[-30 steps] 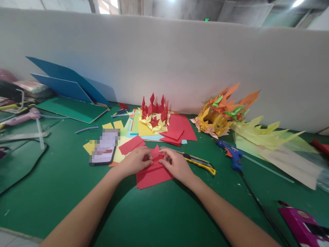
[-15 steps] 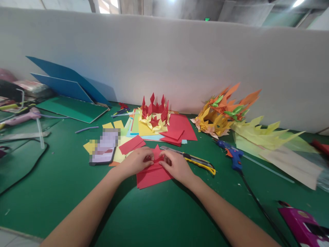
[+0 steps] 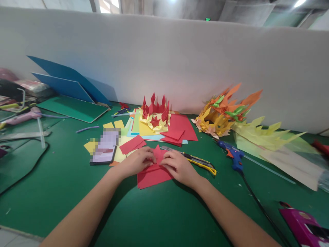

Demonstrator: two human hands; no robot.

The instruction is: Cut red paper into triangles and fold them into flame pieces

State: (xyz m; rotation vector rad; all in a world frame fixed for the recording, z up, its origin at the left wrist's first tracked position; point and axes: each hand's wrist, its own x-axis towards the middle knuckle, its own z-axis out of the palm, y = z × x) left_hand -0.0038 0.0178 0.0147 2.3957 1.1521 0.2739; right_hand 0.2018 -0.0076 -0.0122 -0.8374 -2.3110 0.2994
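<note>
A: Fingertips closed in together since before?
B: Yes. Left hand [image 3: 137, 162] and right hand [image 3: 180, 167] both pinch paper [image 3: 154, 175] flat on table [image 3: 64, 185], probably pinning a crease; fold hidden.

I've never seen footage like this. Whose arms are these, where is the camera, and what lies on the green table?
No machine here: the camera sits on a person's head, looking down, so the two bare arms are that person's own. The left hand and right hand meet on a folded red paper lying on the green table; whether the fingers pinch it or press it flat is unclear. Right of it lie a yellow utility knife and a blue glue gun; left, a phone. Behind stand a red and yellow paper crown and an orange paper ornament.
</note>
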